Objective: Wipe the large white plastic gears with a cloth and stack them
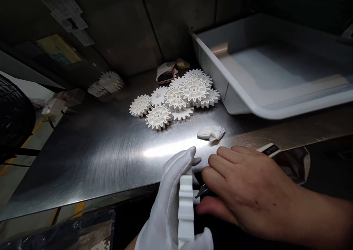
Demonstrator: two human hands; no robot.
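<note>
My left hand, in a white cloth glove, is wrapped round a white plastic gear turned edge-on, teeth toward me. My bare right hand is closed on a utility knife. The knife's pale end with a black label sticks out behind the knuckles, and its dark pointed blade reaches a short stub on the gear's right side. Whether the blade touches the stub I cannot tell. Beyond my hands, a crumpled white cloth piece lies on the metal table. Several white gears are heaped behind it.
A large grey-white plastic bin stands at the right. More gears are stacked at the back left. A small open box sits behind the heap. A black fan is at the left edge, and a plastic-lined container is below the table.
</note>
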